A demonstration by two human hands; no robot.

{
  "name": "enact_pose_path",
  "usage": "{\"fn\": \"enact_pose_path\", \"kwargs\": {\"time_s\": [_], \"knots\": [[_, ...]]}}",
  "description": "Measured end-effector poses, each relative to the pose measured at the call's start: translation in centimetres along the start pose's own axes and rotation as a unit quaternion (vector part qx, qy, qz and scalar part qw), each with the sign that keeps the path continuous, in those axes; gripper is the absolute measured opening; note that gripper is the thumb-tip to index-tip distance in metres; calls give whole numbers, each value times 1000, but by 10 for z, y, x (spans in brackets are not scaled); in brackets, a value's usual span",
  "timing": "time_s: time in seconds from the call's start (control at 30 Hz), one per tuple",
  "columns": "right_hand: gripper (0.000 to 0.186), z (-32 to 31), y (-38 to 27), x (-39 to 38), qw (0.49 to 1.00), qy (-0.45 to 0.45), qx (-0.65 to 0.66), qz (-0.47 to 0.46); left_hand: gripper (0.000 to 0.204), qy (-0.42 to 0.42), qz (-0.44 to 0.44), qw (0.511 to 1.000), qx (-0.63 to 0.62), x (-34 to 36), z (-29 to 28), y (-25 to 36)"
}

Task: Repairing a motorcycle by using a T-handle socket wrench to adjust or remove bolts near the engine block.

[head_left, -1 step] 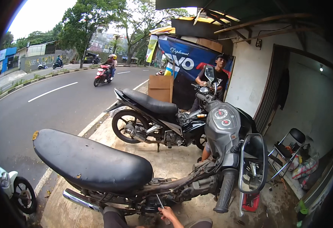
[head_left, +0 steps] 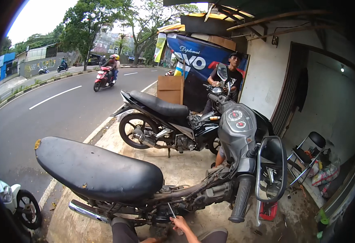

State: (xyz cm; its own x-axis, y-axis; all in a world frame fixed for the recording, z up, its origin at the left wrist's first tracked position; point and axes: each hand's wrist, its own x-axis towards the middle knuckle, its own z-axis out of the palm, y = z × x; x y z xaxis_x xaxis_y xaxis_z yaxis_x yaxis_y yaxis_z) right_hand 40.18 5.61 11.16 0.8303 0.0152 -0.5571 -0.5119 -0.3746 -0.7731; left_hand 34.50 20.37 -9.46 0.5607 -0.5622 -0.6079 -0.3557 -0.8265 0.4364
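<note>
My right hand [head_left: 180,224] is closed around a thin metal-shafted tool [head_left: 172,210], possibly a screwdriver. The tool's shaft leans up against the lower engine side of a dark motorcycle, below its long black seat [head_left: 98,170]. At the bottom edge a bit of my left forearm [head_left: 150,240] shows between my knees; the fingers of that hand are too dark and covered to make out. The motorcycle's grey engine cylinder [head_left: 218,195] lies ahead and right of the tool. Its chrome exhaust [head_left: 87,211] runs to the left.
A handlebar grip [head_left: 242,202] and mirror [head_left: 271,170] jut out at right. Beyond stands a second black motorcycle [head_left: 159,104], with a person [head_left: 231,77] at its handlebars. A red motorbike [head_left: 106,77] rides on the road. A folding chair [head_left: 307,152] and sacks [head_left: 325,175] stand at right.
A bit of my left forearm has come into view at the bottom edge. The tool stays in my right hand at nearly the same place. The red motorbike on the road has shifted left.
</note>
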Motion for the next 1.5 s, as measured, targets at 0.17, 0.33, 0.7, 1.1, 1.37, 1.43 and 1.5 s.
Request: {"fn": "enact_pose_path", "kwargs": {"time_s": [0.17, 0.33, 0.7, 1.1, 1.37, 1.43, 1.5], "knots": [[30, -6, -10, 3, 999, 13, 8, -51, 73, -77, 6, 997, -17, 11, -16, -14], [31, -8, 7, -8, 998, 30, -15, -48, 73, 36, 47, 998, -14, -4, -17, 10], [30, -8, -20, -10, 996, 9, -61, -62, 67, 27, 25, 997, 71, 6, -3, 4], [30, -2, 9, -14, 999, -10, 36, -2, 45, 9, -54, 997, 56, 37, 40, -26], [35, 18, 22, -20, 1000, -6, 17, -14, 52, -41, -51, 994, 87, 73, 100, -80], [35, 21, 15, -25, 999, -6, -14, -41, 55, -59, -52, 992, 98, 73, 94, -83], [34, 15, 26, -24, 999, 9, -13, -28, 43, -98, -30, 991, 81, 55, 7, -11]]}}
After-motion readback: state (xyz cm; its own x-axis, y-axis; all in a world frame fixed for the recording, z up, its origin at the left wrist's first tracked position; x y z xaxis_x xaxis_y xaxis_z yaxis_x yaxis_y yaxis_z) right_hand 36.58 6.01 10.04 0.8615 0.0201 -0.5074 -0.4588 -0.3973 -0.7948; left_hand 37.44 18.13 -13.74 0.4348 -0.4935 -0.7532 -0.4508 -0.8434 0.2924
